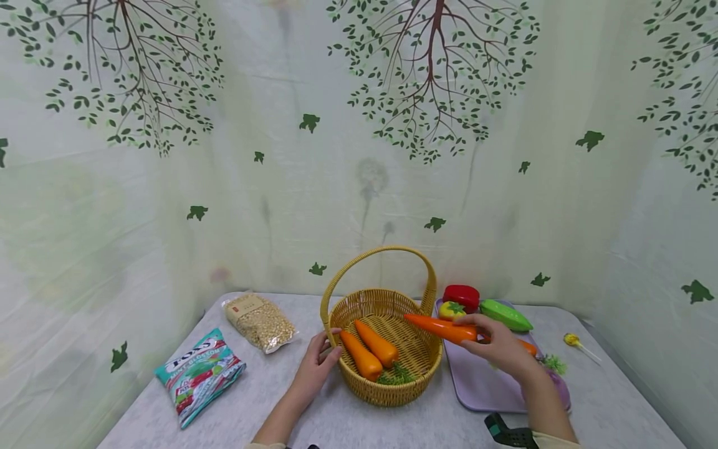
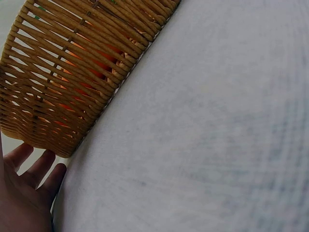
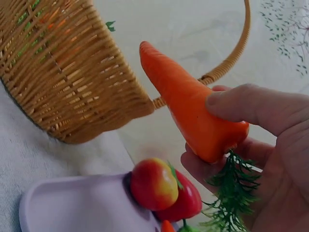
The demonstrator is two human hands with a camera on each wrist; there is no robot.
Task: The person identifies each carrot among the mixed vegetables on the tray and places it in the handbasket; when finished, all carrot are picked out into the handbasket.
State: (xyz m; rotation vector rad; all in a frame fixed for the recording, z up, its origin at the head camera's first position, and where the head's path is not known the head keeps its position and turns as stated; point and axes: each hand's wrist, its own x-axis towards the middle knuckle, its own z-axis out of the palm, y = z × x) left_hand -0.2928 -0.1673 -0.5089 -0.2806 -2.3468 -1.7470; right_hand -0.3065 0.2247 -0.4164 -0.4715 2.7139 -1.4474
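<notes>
An orange toy carrot [image 3: 188,104] with green leaves is gripped between the thumb and fingers of my right hand [image 1: 502,349], at the basket's right side. Its tip points left over the rim in the head view. The wicker basket [image 1: 387,394] has a tall arched handle and contains two carrots [image 1: 361,357], lying side by side with their leaves toward the front. My left hand [image 1: 315,363] rests against the basket's left side near the handle's foot. In the left wrist view, its spread fingers [image 2: 41,169] touch the woven wall from outside.
Right of the basket, a lilac tray [image 1: 477,380] bears a red pepper [image 1: 461,298], a yellow-red fruit [image 1: 451,310], a green vegetable [image 1: 506,315], another carrot [image 1: 528,347] and a purple vegetable [image 1: 561,388]. A lollipop [image 1: 572,340] lies farther right; a grain bag [image 1: 260,321] and teal candy bag [image 1: 201,374] lie left.
</notes>
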